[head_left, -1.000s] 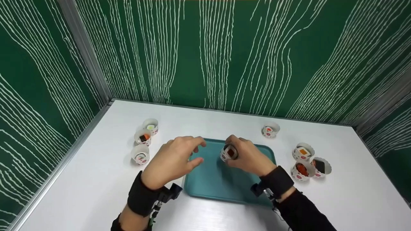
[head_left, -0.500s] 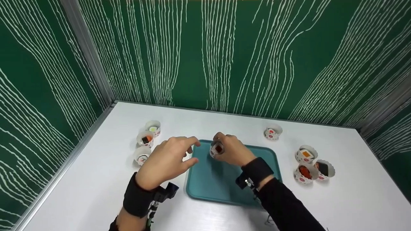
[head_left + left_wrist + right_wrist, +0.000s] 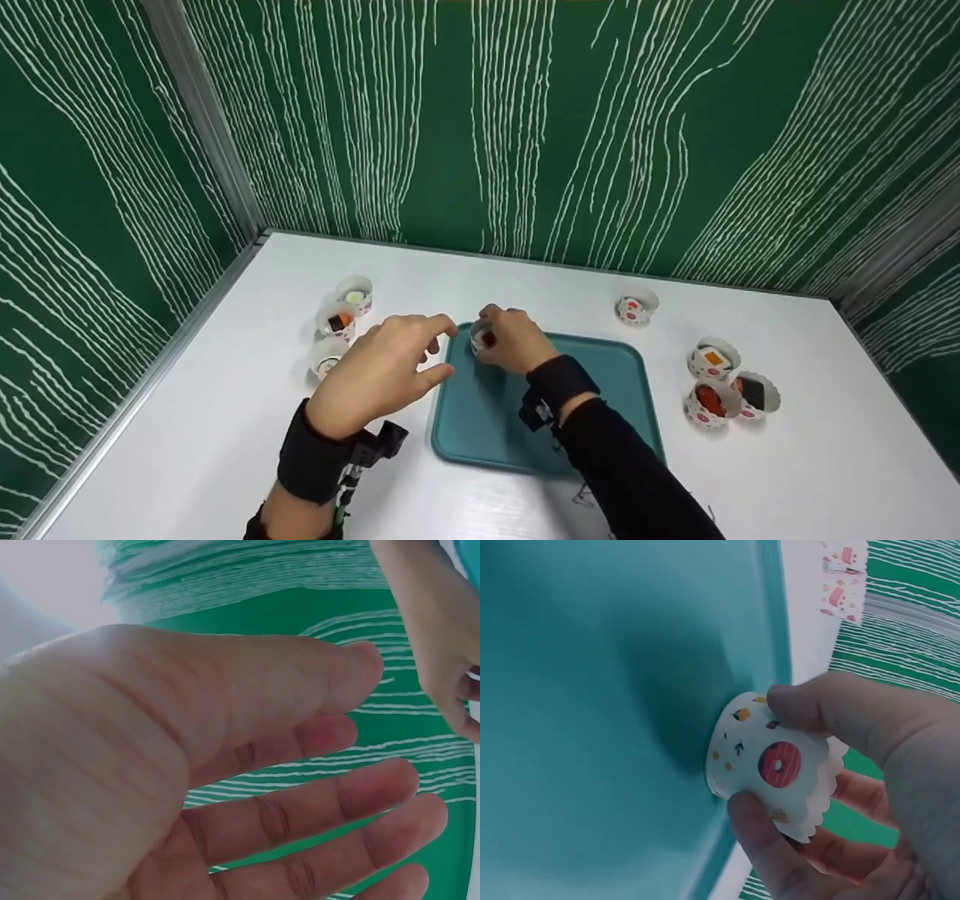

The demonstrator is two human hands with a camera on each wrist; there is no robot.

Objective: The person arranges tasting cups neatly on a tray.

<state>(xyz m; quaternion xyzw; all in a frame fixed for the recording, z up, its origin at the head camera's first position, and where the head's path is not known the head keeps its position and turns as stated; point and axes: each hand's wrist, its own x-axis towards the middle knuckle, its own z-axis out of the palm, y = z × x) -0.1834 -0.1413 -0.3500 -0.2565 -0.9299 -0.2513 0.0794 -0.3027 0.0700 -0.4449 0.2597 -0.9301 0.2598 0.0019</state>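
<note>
My right hand (image 3: 519, 341) grips a white paper baking cup (image 3: 477, 345) by its sides, over the far left corner of the teal tray (image 3: 600, 390). Something dark reddish-brown shows inside the cup. A pink doughnut print marks the cup's wall in the right wrist view, where the thumb and fingers clasp it; its base is at or just above the tray, and I cannot tell whether they touch. Left of the tray, my left hand (image 3: 375, 367) hovers with fingers spread and relaxed, holding nothing; the left wrist view shows its bare palm.
On the left stand three similar cups (image 3: 335, 321) with small sushi-like pieces, the nearest partly hidden by my left hand. One cup (image 3: 636, 307) stands behind the tray's right side; three more (image 3: 711, 405) cluster at right. Green walls (image 3: 510, 135) with white lines enclose the white table.
My right hand has carried the cup leftward and away from me, from above the tray's middle to its far left corner. The left hand has shifted slightly left, still relaxed.
</note>
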